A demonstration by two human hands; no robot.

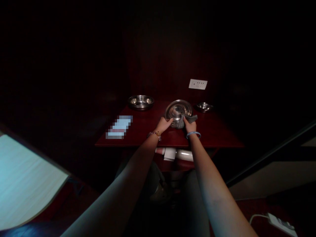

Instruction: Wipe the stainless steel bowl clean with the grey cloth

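in the head view, the steel bowl (pixel 177 108) tilts just right of the frame's centre, between and beyond both hands. the left hand (pixel 164 124) grips its lower-left rim; the right hand (pixel 191 126) presses a grey cloth (pixel 181 123), pinched, against its lower right.

Light's v dim w/ nr-black shadows

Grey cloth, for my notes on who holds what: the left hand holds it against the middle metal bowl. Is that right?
The side is wrong: the head view shows the right hand holding the grey cloth against the middle metal bowl.
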